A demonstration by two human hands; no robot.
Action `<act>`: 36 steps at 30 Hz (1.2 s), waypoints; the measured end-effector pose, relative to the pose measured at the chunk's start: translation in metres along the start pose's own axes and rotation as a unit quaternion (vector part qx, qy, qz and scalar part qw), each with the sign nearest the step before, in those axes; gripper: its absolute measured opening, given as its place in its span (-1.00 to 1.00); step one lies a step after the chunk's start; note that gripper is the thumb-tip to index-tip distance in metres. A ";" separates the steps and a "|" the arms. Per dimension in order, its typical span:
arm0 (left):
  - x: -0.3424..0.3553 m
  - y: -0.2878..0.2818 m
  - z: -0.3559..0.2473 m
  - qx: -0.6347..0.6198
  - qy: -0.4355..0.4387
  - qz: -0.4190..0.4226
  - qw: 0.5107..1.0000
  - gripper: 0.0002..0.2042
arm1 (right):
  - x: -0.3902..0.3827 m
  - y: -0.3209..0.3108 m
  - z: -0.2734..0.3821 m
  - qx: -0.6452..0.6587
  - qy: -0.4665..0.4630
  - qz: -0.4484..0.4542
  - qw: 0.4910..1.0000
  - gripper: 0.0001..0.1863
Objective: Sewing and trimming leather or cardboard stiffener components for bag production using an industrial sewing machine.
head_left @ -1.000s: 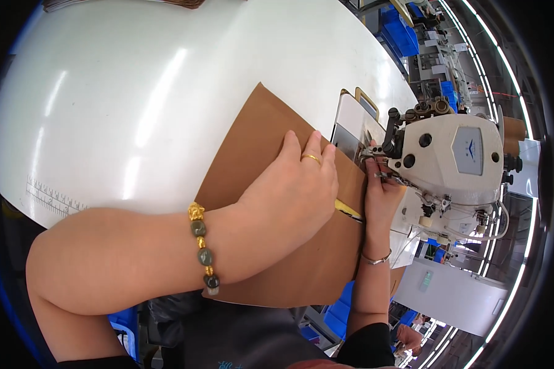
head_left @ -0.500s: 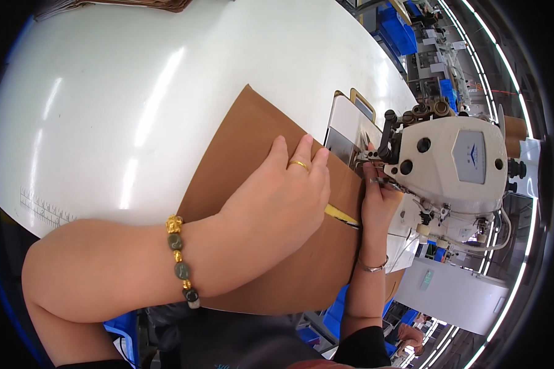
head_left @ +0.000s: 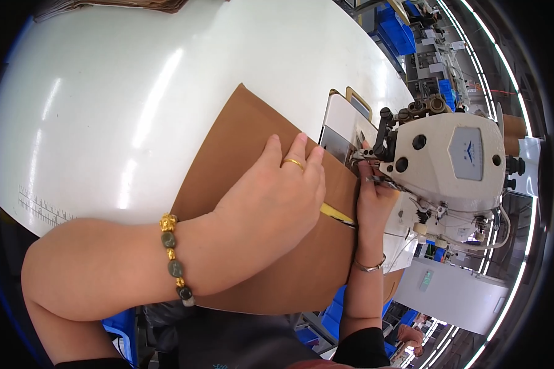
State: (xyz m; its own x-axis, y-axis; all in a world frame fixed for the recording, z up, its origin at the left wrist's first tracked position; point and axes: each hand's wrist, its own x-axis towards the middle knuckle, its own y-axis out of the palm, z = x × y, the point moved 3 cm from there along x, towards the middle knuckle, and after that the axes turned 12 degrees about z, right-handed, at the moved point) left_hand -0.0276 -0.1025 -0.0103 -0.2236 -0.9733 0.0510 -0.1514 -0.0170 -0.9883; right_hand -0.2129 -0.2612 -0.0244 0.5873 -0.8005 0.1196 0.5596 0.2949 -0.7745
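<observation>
A large brown sheet, leather-like in look [head_left: 221,160], lies on the white table up against the sewing machine [head_left: 449,150]. My left hand [head_left: 280,190] rests flat on it, fingers spread and pointing toward the far edge; a gold ring and a beaded bracelet are on that arm. A yellow strip [head_left: 337,214] with a dark edge shows on the sheet between my hands. At the sheet's right edge, my right hand [head_left: 375,200] has its thumb and fingers closed on the edge beside the presser foot [head_left: 362,157]. The machine head partly hides those fingers.
White table [head_left: 104,104] spreads left and away, with a printed ruler scale [head_left: 43,203] near its left edge. A stack of brown pieces [head_left: 117,5] lies at the far left. Blue bins [head_left: 395,31] stand beyond the table. Another person [head_left: 410,337] is at lower right.
The whole view has slid slightly left, machine included. Sheet and hands keep nearly the same places beside the machine; any feed of the sheet is too small to tell.
</observation>
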 end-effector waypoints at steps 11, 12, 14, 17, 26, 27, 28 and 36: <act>0.002 -0.002 -0.002 -0.001 -0.001 -0.010 1.000 -0.51 | 0.005 -0.006 0.001 -0.120 -0.018 0.004 0.993 -0.67; 0.003 -0.003 -0.002 -0.002 0.000 -0.010 1.000 -0.51 | 0.007 -0.008 0.000 -0.121 -0.018 0.004 0.992 -0.67; 0.003 -0.002 -0.002 -0.006 0.001 -0.011 1.000 -0.51 | 0.011 -0.007 0.000 -0.116 -0.043 -0.006 0.992 -0.68; 0.002 -0.002 -0.001 -0.011 0.001 -0.007 1.000 -0.52 | 0.006 -0.006 -0.005 0.064 -0.004 -0.046 0.997 -0.76; 0.002 -0.001 -0.001 -0.012 0.004 -0.011 1.000 -0.54 | -0.002 -0.007 -0.004 0.033 0.016 -0.024 0.999 -0.84; 0.002 -0.001 -0.001 -0.012 0.004 -0.011 1.000 -0.54 | -0.002 -0.008 -0.004 0.033 0.016 -0.023 0.999 -0.84; 0.002 -0.001 -0.001 -0.012 0.003 -0.010 1.000 -0.54 | -0.002 -0.008 -0.002 0.002 0.011 -0.004 1.000 -0.78; 0.002 -0.003 -0.003 -0.007 0.002 -0.007 1.000 -0.53 | 0.002 -0.006 -0.012 0.000 -0.004 0.009 1.000 -0.69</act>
State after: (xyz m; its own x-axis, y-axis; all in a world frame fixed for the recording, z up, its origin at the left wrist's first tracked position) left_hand -0.0302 -0.1040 -0.0070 -0.2248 -0.9722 0.0652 -0.1673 -0.0274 -0.9855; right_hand -0.2220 -0.2702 -0.0268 0.6011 -0.7914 0.1110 0.5494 0.3084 -0.7766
